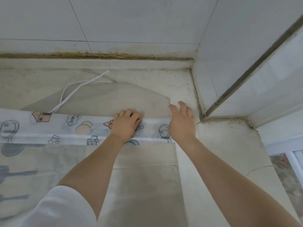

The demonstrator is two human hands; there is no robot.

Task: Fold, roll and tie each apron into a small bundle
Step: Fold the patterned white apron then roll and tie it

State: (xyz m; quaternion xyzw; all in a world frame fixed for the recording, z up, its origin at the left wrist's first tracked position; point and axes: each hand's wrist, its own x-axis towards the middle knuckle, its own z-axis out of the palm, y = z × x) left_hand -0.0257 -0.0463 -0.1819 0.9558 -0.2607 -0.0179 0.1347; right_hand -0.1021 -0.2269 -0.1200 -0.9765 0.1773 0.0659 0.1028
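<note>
A thin, see-through apron [101,97] printed with cartoon drawings lies spread flat on a beige stone counter. A folded band [65,128] of it runs across the middle as a whiter strip. White tie straps [72,94] loop from the band toward the back. My left hand [126,123] lies on the folded band with its fingers curled at the fold's far edge. At the apron's right edge my right hand [182,120] rests flat, fingers straight and spread.
The counter [221,145] ends against a tiled wall [131,22] at the back, with a dirty seam along the joint. A tiled pillar and window frame [246,71] stand at the right. The counter's cracked right edge drops off near a window [287,177].
</note>
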